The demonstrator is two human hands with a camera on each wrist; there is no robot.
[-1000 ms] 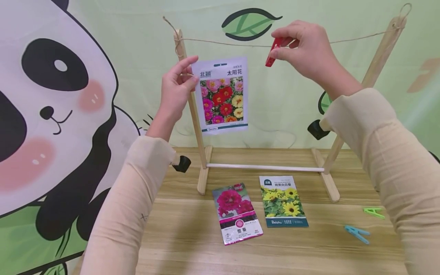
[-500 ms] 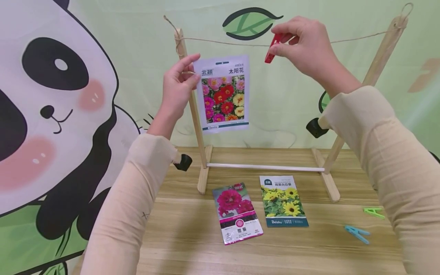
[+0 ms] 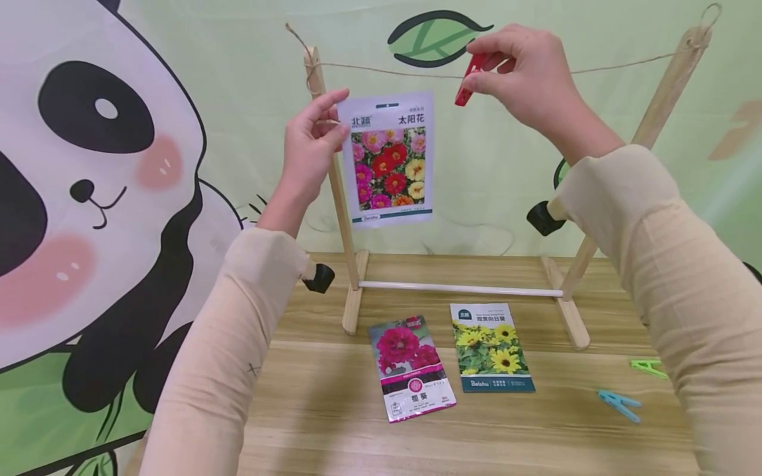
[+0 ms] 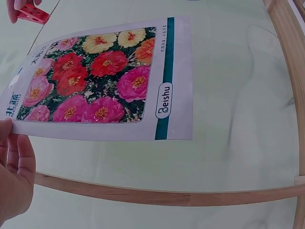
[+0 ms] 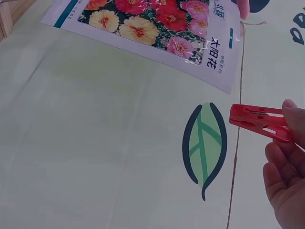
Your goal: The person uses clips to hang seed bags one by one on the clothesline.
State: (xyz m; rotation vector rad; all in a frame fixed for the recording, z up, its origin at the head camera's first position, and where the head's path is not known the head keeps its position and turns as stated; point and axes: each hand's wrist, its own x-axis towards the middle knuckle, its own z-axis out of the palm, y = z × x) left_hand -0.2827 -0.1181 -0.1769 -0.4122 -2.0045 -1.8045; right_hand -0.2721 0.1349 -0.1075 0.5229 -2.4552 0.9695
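In the head view my left hand (image 3: 312,149) pinches the upper left edge of a white seed packet (image 3: 391,158) with red, pink and yellow flowers, held upright just below a twine line (image 3: 393,71). My right hand (image 3: 526,86) pinches a red clothespin (image 3: 469,80) near the twine, to the right of the packet and apart from it. The right wrist view shows the clothespin (image 5: 259,121) between thumb and fingers, its nose pointing toward the twine (image 5: 237,143). In the left wrist view, the packet (image 4: 95,81) spreads out from my left fingers.
The twine joins two wooden posts (image 3: 669,86) of a stand with a white crossbar (image 3: 458,288). On the wooden table (image 3: 506,436) lie a magenta-flower packet (image 3: 412,370), a sunflower packet (image 3: 493,347), a blue clothespin (image 3: 619,404) and a green clothespin (image 3: 647,367).
My left hand and the flower packet have risen slightly and shifted a little right. The right hand with the red clothespin has moved slightly up and left. Both grips stay the same.
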